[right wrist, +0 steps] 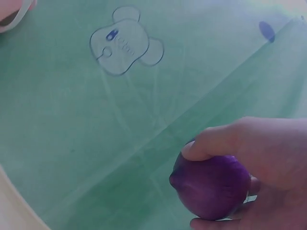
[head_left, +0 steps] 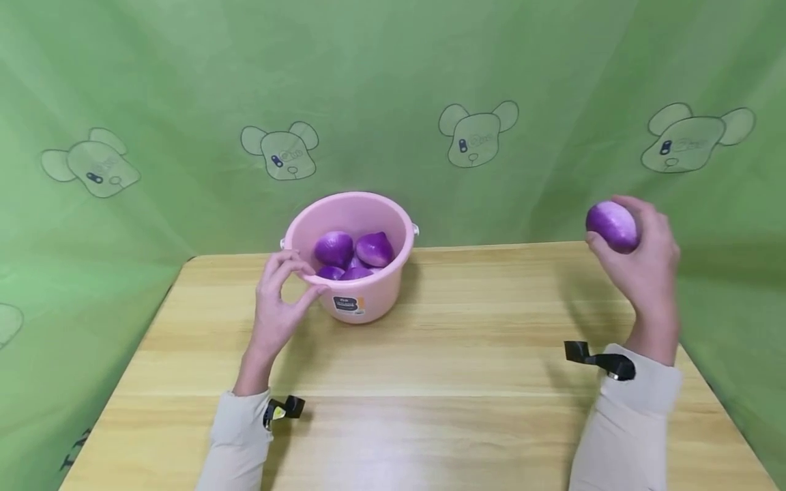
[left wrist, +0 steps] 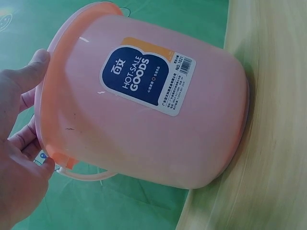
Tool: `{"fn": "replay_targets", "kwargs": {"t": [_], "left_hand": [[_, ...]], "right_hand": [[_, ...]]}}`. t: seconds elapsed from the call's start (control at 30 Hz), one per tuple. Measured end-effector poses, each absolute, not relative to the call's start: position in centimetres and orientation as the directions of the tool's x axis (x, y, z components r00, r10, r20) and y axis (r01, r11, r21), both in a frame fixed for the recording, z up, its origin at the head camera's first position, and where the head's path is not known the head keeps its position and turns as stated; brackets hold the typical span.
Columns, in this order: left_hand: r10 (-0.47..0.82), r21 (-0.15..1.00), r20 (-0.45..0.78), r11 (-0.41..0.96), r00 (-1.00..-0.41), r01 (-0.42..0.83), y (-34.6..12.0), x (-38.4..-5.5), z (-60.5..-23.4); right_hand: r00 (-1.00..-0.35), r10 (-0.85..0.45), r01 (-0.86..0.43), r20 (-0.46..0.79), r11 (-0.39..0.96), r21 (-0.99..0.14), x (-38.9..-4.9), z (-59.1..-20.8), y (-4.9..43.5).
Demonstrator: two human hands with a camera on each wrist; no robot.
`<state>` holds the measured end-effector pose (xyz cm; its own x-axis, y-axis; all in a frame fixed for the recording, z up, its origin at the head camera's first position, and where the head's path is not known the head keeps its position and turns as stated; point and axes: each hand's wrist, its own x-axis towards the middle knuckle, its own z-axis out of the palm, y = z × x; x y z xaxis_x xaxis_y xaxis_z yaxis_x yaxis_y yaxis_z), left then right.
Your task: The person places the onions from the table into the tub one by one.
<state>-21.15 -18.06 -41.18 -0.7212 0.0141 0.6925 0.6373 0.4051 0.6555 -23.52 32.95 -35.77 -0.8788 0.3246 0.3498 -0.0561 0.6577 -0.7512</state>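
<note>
A pink bucket (head_left: 381,294) stands upright near the table's back edge, with several purple onions (head_left: 374,249) inside. My left hand (head_left: 279,300) pinches the bucket's near-left rim, thumb outside and fingers over the edge. In the left wrist view the bucket's side fills the middle, its printed label (left wrist: 146,76) facing the camera. Off to the right, my right hand (head_left: 653,256) holds another purple onion (head_left: 613,225) up above the table, thumb on one side and fingers on the other. That onion's pointed tip shows in the right wrist view.
The wooden table (head_left: 467,382) spreads beneath both arms. Behind it and at both sides hangs a green curtain (head_left: 381,82) printed with bear heads, close to the bucket. A pale bucket handle (left wrist: 91,176) hangs along the bucket's far side. Black straps (head_left: 614,365) sit on both wrists.
</note>
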Motion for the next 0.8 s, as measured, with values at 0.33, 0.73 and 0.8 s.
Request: {"fn": "replay_targets", "kwargs": {"t": [0.33, 0.73, 0.8], "left_hand": [[0.007, 0.671, 0.678, 0.402, -0.735, 0.623, -17.1, -19.7, -39.1], [0.011, 0.677, 0.669, 0.404, -0.743, 0.616, -17.1, -19.7, -39.1], [0.010, 0.675, 0.673, 0.401, -0.740, 0.619, -17.1, -19.7, -39.1]], "right_hand": [[-0.820, 0.347, -0.142, 0.455, 0.646, -0.750, -21.7, -34.3, 31.1], [-0.729, 0.421, -0.203, 0.539, 0.619, -0.758, -20.2, -33.1, 30.6], [-0.728, 0.418, -0.214, 0.543, 0.614, -0.760, -20.0, -32.8, 30.2]]}}
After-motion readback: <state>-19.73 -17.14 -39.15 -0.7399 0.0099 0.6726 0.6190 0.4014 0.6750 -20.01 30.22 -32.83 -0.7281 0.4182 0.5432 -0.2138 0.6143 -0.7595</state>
